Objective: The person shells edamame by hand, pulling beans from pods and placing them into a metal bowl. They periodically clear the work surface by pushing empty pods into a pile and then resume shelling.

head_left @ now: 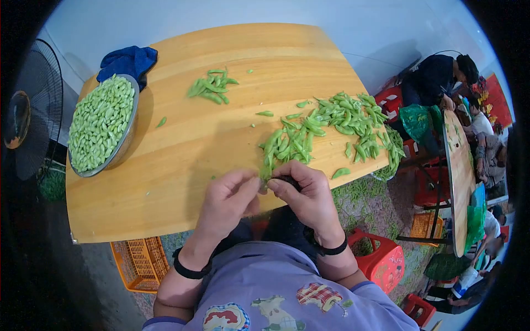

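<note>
My left hand (234, 190) is closed in a pinch near the table's front edge, its fingertips slightly blurred. Facing it, my right hand (306, 190) has its thumb and fingers closed around a small dark object (289, 181), mostly hidden by the fingers. The fingertips of both hands nearly meet, and what is between them is too small and covered to name. Just beyond them lies a heap of green soybean pods (290, 143). More soybean pods (353, 118) spread to the right. A large bowl of shelled green soybeans (99, 124) stands at the table's left end.
On the wooden table (182, 160) a smaller group of pods (212, 87) lies farther back. A blue cloth (128, 62) sits behind the bowl. Around the table are a fan (33, 110), an orange crate (141, 265) and a red stool (381, 262). People sit at another table (461, 182) on the right.
</note>
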Demonstrator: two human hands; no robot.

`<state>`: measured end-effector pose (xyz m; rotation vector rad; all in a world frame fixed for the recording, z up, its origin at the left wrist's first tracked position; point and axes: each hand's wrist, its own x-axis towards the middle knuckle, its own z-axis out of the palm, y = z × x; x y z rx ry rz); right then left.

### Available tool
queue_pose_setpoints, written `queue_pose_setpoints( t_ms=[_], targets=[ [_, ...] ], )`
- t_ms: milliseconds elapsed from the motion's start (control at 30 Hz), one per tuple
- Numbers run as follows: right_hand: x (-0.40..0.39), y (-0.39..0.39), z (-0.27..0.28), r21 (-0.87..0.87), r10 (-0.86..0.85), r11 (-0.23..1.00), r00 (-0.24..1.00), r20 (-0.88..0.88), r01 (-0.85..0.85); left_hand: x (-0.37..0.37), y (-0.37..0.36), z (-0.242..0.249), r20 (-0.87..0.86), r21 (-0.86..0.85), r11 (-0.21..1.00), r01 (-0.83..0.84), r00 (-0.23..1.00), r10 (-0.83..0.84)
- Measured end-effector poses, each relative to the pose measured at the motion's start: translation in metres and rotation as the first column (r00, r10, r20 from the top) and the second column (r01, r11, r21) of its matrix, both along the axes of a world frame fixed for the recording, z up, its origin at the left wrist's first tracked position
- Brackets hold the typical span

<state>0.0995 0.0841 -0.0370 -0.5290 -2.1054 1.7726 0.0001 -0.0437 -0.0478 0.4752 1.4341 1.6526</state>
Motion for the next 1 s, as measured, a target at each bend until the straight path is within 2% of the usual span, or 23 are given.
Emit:
queue_pose_setpoints(
  t_ms=[33,167,233,267,333,367,433,467,533,567,633,667,733,767,800,833,867,933,1000],
  targets=[
    [0.000,-0.001,-0.002,0.084,-0.011,0.996,1.000,0.007,0.011,0.001,0.000,-0.002,-0.030,0.002,0.999,-0.038,0.999,0.038],
    [-0.002,0.003,0.003,0.036,-0.055,0.998,0.995,0.085,0.052,-0.001,0.000,-0.012,-0.002,0.065,0.998,-0.010,1.000,0.010],
    [0.000,0.005,0.002,0.145,-0.009,0.990,0.997,0.081,-0.003,-0.010,-0.004,-0.015,0.154,0.008,0.999,-0.035,0.988,0.033],
    [0.001,0.006,0.003,0.145,-0.008,0.989,0.997,0.082,-0.004,-0.015,-0.004,-0.012,0.155,0.008,0.999,-0.035,0.987,0.034],
    [0.002,0.007,0.007,0.153,0.179,0.970,0.981,0.068,-0.188,-0.025,-0.003,0.000,0.004,-0.047,0.994,-0.097,0.995,0.097],
    [0.002,0.009,0.011,0.151,0.182,0.970,0.981,0.070,-0.191,-0.028,-0.003,0.003,0.007,-0.049,0.994,-0.099,0.995,0.100],
    [0.000,0.015,0.021,0.421,0.291,0.852,0.950,0.116,-0.312,-0.032,-0.003,0.010,-0.341,0.012,1.000,0.024,0.940,-0.019],
    [-0.001,0.018,0.023,0.420,0.291,0.852,0.950,0.117,-0.313,-0.035,-0.005,0.011,-0.340,0.012,1.000,0.024,0.940,-0.019],
    [-0.003,0.024,0.025,0.524,0.401,0.741,0.903,0.156,-0.419,-0.041,-0.011,0.013,-0.532,-0.164,0.947,0.276,0.784,-0.320],
    [-0.005,0.026,0.026,0.524,0.398,0.743,0.904,0.155,-0.417,-0.041,-0.013,0.016,-0.532,-0.164,0.946,0.279,0.783,-0.323],
    [-0.009,0.032,0.025,0.596,0.436,0.682,0.890,0.133,-0.423,-0.038,-0.016,0.020,-0.279,-0.201,0.915,0.349,0.876,-0.395],
    [-0.009,0.031,0.022,0.598,0.434,0.683,0.891,0.132,-0.421,-0.034,-0.016,0.019,-0.280,-0.201,0.915,0.351,0.874,-0.397],
    [-0.009,0.024,0.015,0.470,0.187,0.876,0.974,-0.126,-0.108,-0.027,-0.014,0.014,-0.136,-0.159,0.985,0.064,0.987,-0.086],
    [-0.007,0.019,0.016,0.472,0.194,0.874,0.972,-0.130,-0.111,-0.027,-0.013,0.013,-0.140,-0.157,0.986,0.057,0.987,-0.080],
    [-0.004,0.012,0.018,0.116,0.028,0.993,0.981,-0.191,-0.005,-0.027,-0.013,0.012,0.014,-0.083,0.995,-0.048,0.999,0.050],
    [0.000,0.007,0.018,-0.263,-0.149,0.960,0.972,-0.181,0.098,-0.026,-0.013,0.011,0.178,-0.028,0.986,-0.162,0.970,0.164],
    [0.002,0.006,0.009,-0.469,-0.075,0.883,0.976,-0.205,-0.031,-0.022,-0.013,0.010,0.173,-0.030,0.986,-0.165,0.970,0.168],
    [-0.004,-0.008,0.001,-0.499,-0.035,0.865,0.987,-0.158,-0.049,-0.016,-0.011,0.009,0.264,0.039,0.983,-0.178,0.951,0.162],
    [-0.008,-0.016,0.001,-0.522,-0.027,0.851,0.987,-0.157,-0.060,-0.012,-0.009,0.008,0.236,0.045,0.980,-0.193,0.955,0.178]
  ],
)
